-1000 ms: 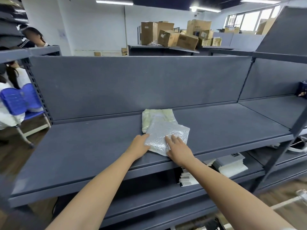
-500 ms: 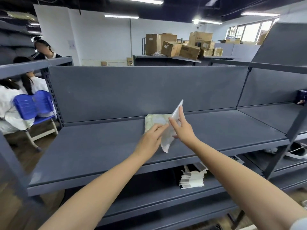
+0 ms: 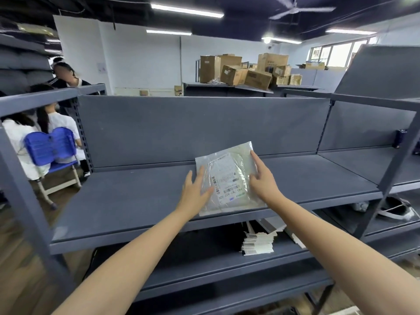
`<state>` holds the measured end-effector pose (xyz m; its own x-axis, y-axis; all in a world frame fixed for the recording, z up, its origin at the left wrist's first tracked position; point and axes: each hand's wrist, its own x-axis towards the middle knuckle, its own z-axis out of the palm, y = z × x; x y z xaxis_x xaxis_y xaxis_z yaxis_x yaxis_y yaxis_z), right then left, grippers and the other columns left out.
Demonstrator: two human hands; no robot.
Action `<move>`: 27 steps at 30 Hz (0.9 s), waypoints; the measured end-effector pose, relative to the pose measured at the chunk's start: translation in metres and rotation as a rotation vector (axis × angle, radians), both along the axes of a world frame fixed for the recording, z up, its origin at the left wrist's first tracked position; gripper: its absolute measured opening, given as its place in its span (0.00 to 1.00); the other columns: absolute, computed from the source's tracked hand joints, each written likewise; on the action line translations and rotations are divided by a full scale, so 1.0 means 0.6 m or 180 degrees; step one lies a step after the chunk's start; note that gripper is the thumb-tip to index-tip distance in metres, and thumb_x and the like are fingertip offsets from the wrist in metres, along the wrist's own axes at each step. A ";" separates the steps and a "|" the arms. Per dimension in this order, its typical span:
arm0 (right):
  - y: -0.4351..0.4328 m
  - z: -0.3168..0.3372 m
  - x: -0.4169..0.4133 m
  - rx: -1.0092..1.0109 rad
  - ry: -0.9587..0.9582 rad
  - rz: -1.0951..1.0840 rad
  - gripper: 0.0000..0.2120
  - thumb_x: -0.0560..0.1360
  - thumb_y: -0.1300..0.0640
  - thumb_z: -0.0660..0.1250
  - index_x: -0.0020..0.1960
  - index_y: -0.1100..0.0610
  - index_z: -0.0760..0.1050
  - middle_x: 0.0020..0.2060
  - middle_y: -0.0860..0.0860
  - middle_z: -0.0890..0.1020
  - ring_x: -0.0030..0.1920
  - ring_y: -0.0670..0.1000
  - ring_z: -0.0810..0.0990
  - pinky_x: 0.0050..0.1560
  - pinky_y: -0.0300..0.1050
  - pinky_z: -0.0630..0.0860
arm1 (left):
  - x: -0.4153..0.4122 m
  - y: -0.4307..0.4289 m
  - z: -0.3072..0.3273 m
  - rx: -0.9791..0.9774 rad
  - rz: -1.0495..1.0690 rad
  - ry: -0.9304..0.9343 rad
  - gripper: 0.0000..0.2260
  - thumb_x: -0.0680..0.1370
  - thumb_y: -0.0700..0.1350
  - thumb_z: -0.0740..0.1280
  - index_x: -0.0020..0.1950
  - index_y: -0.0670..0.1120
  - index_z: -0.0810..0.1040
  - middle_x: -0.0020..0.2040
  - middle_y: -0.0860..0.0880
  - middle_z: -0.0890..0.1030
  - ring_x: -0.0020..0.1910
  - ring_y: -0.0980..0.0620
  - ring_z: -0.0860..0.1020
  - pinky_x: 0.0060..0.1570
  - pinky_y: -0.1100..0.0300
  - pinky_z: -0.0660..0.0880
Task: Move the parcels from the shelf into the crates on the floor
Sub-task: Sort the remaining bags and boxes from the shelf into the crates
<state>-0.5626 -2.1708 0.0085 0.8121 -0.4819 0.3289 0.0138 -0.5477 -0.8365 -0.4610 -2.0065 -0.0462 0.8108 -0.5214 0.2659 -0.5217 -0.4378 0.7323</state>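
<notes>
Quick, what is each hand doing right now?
Left hand: open, fingers flat on the parcel.
Right hand: open, fingers touching the parcel's right edge.

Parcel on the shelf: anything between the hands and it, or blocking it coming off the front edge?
Nothing visible. The left hand and right hand touch the parcel at its sides, and the shelf front toward the person is open. Crates are out of view, so the rest of the path cannot be judged.

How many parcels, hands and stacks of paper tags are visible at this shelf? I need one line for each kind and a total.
Parcel: 1
Hands: 2, left hand and right hand
Stack of paper tags: 1
Total: 4
</notes>
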 end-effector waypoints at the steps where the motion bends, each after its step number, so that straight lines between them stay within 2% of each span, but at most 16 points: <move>1: 0.000 -0.001 -0.003 0.0053 -0.0034 0.0040 0.34 0.74 0.72 0.52 0.76 0.50 0.55 0.70 0.48 0.68 0.59 0.45 0.71 0.55 0.34 0.66 | 0.005 0.006 -0.001 -0.0175 -0.0077 0.0332 0.32 0.79 0.52 0.62 0.77 0.57 0.46 0.78 0.45 0.49 0.77 0.48 0.50 0.73 0.52 0.54; 4: 0.001 -0.004 -0.008 0.0052 -0.0031 0.0108 0.34 0.74 0.72 0.52 0.76 0.50 0.55 0.69 0.45 0.67 0.59 0.41 0.68 0.51 0.26 0.65 | 0.011 0.021 -0.001 -0.0499 -0.0429 0.0753 0.35 0.78 0.46 0.66 0.78 0.54 0.47 0.77 0.55 0.56 0.75 0.54 0.57 0.72 0.59 0.57; 6: 0.001 -0.010 -0.006 -0.0045 0.0074 0.0076 0.34 0.74 0.71 0.52 0.76 0.49 0.54 0.68 0.46 0.68 0.53 0.44 0.71 0.45 0.28 0.69 | 0.011 0.024 0.004 -0.0595 -0.0456 0.0677 0.33 0.78 0.40 0.66 0.77 0.51 0.51 0.76 0.56 0.58 0.75 0.56 0.58 0.69 0.65 0.56; 7: 0.002 -0.014 -0.004 -0.0155 0.0147 0.0009 0.34 0.74 0.69 0.53 0.77 0.49 0.52 0.67 0.49 0.68 0.53 0.48 0.73 0.45 0.32 0.70 | 0.010 0.025 0.009 -0.0640 -0.0443 0.0617 0.33 0.78 0.38 0.66 0.77 0.50 0.53 0.75 0.56 0.59 0.75 0.56 0.57 0.67 0.67 0.55; 10: 0.002 -0.021 0.001 -0.1016 0.0587 -0.0288 0.36 0.75 0.63 0.59 0.77 0.49 0.47 0.69 0.57 0.62 0.62 0.56 0.69 0.53 0.44 0.70 | 0.022 0.033 0.022 -0.0574 -0.0526 0.0414 0.32 0.77 0.35 0.65 0.77 0.49 0.55 0.75 0.54 0.60 0.74 0.56 0.57 0.66 0.70 0.54; 12: 0.001 -0.021 0.000 -0.1714 0.0889 -0.0405 0.38 0.76 0.57 0.63 0.77 0.47 0.45 0.73 0.60 0.53 0.72 0.59 0.58 0.60 0.49 0.70 | 0.034 0.044 0.031 -0.0416 -0.0601 0.0221 0.31 0.76 0.34 0.66 0.76 0.51 0.59 0.74 0.54 0.63 0.74 0.55 0.61 0.67 0.68 0.57; 14: -0.001 -0.016 -0.001 -0.2453 0.0976 -0.0498 0.39 0.76 0.50 0.65 0.77 0.44 0.43 0.76 0.59 0.45 0.76 0.60 0.47 0.69 0.53 0.66 | 0.043 0.056 0.047 -0.0089 -0.0642 0.0008 0.30 0.76 0.35 0.65 0.74 0.56 0.62 0.72 0.55 0.67 0.71 0.54 0.67 0.67 0.64 0.63; 15: -0.002 -0.012 0.000 -0.2687 0.0961 -0.0438 0.40 0.75 0.47 0.66 0.76 0.43 0.43 0.76 0.58 0.43 0.76 0.60 0.45 0.71 0.54 0.62 | 0.043 0.062 0.056 0.0185 -0.0732 -0.0084 0.31 0.75 0.35 0.65 0.73 0.59 0.63 0.70 0.55 0.69 0.68 0.55 0.69 0.65 0.63 0.65; 16: -0.004 -0.009 0.001 -0.2662 0.0929 -0.0230 0.40 0.75 0.46 0.66 0.76 0.41 0.42 0.77 0.57 0.43 0.76 0.59 0.45 0.73 0.53 0.59 | 0.044 0.067 0.065 0.0502 -0.0872 -0.0153 0.32 0.75 0.36 0.65 0.73 0.62 0.62 0.67 0.56 0.72 0.64 0.57 0.71 0.62 0.65 0.66; 18: -0.002 0.002 0.003 -0.2142 0.0839 0.0426 0.41 0.74 0.49 0.69 0.75 0.39 0.45 0.77 0.55 0.49 0.76 0.56 0.52 0.71 0.49 0.59 | 0.042 0.073 0.079 0.1125 -0.1093 -0.0396 0.34 0.75 0.37 0.66 0.72 0.65 0.60 0.52 0.60 0.76 0.48 0.64 0.72 0.50 0.70 0.68; 19: 0.001 0.005 0.003 -0.1936 0.0803 0.0715 0.41 0.73 0.52 0.70 0.75 0.40 0.47 0.76 0.53 0.56 0.74 0.53 0.58 0.69 0.44 0.63 | 0.040 0.073 0.085 0.1314 -0.1089 -0.0550 0.34 0.74 0.39 0.67 0.72 0.66 0.59 0.44 0.61 0.74 0.40 0.64 0.70 0.43 0.71 0.66; 20: 0.005 0.007 0.003 -0.1840 0.0813 0.0914 0.41 0.72 0.54 0.71 0.75 0.41 0.50 0.73 0.52 0.62 0.69 0.49 0.65 0.64 0.38 0.65 | 0.039 0.073 0.091 0.1378 -0.1047 -0.0662 0.34 0.74 0.41 0.69 0.72 0.66 0.59 0.41 0.61 0.73 0.36 0.63 0.69 0.40 0.70 0.65; 22: 0.018 0.003 0.003 -0.1771 0.0868 0.1134 0.39 0.72 0.58 0.72 0.75 0.44 0.55 0.68 0.48 0.69 0.63 0.44 0.70 0.58 0.32 0.64 | 0.040 0.072 0.101 0.1223 -0.0983 -0.0658 0.33 0.71 0.44 0.72 0.71 0.64 0.64 0.43 0.57 0.78 0.38 0.62 0.72 0.42 0.65 0.68; 24: 0.031 -0.007 0.005 -0.1727 0.0890 0.1262 0.35 0.73 0.61 0.70 0.73 0.44 0.60 0.66 0.43 0.73 0.63 0.46 0.73 0.59 0.35 0.66 | 0.044 0.071 0.106 0.1027 -0.0882 -0.0682 0.29 0.69 0.47 0.74 0.67 0.61 0.70 0.46 0.53 0.81 0.44 0.57 0.76 0.48 0.60 0.71; 26: 0.041 -0.017 0.007 -0.1686 0.0848 0.1340 0.30 0.74 0.64 0.67 0.71 0.43 0.65 0.55 0.34 0.79 0.50 0.48 0.79 0.54 0.38 0.72 | 0.046 0.072 0.107 0.0953 -0.0593 -0.1001 0.22 0.69 0.49 0.74 0.60 0.57 0.74 0.48 0.53 0.81 0.48 0.53 0.77 0.46 0.58 0.69; 27: 0.044 -0.020 0.009 -0.1608 0.0780 0.1301 0.28 0.74 0.66 0.65 0.69 0.44 0.68 0.49 0.30 0.79 0.42 0.44 0.77 0.48 0.36 0.71 | 0.048 0.073 0.103 0.0900 -0.0430 -0.1169 0.20 0.69 0.50 0.74 0.59 0.55 0.73 0.49 0.53 0.80 0.49 0.53 0.76 0.45 0.58 0.68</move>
